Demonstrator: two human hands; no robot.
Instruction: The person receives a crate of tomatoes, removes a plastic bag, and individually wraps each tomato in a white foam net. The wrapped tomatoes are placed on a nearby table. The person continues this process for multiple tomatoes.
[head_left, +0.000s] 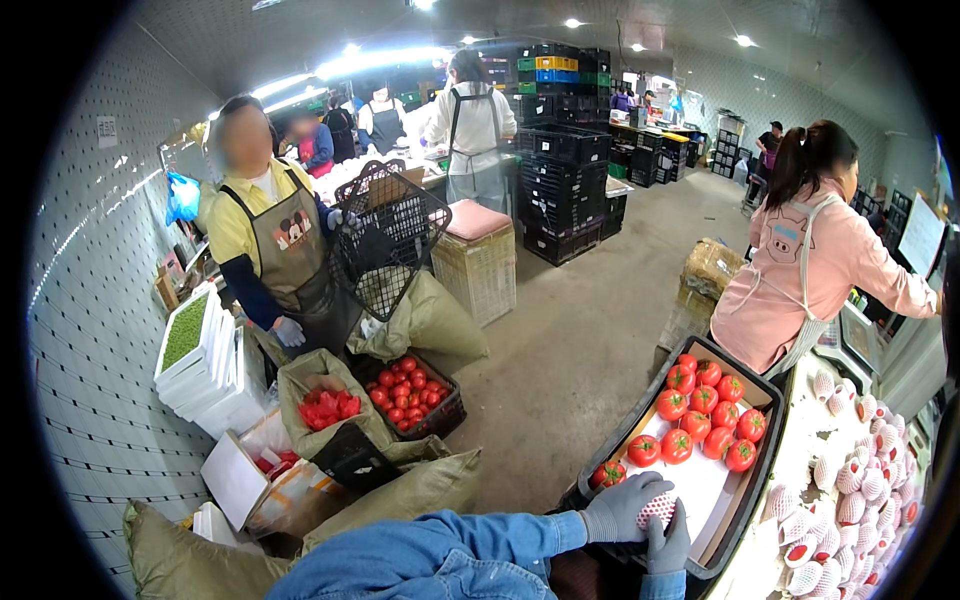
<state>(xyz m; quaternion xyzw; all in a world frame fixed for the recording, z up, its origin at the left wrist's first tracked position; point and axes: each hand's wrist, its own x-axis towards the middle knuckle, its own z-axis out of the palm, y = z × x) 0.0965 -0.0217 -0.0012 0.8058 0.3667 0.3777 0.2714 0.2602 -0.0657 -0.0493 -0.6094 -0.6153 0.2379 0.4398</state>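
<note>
My left hand (624, 508), in a grey glove, grips a tomato in a white foam net sleeve (655, 511). Against its near right side is my right hand (667, 541), also gloved, with its fingers on the same netted tomato. Both hands are over the near end of a black crate (772, 442) lined with cardboard and white paper. Several bare red tomatoes (697, 424) with green stems lie toward its far end, and one tomato (608, 474) sits just left of my left hand. To the right, many net-sleeved tomatoes (847, 510) are heaped on a lit table.
A person in pink (787, 262) stands beyond the crate. At left, a person in an apron (270, 240) holds a black basket (386, 240). Sacks (405, 495), a tomato crate (450, 412) and white foam boxes (217, 375) are on the left. Crate stacks (562, 187) rise behind.
</note>
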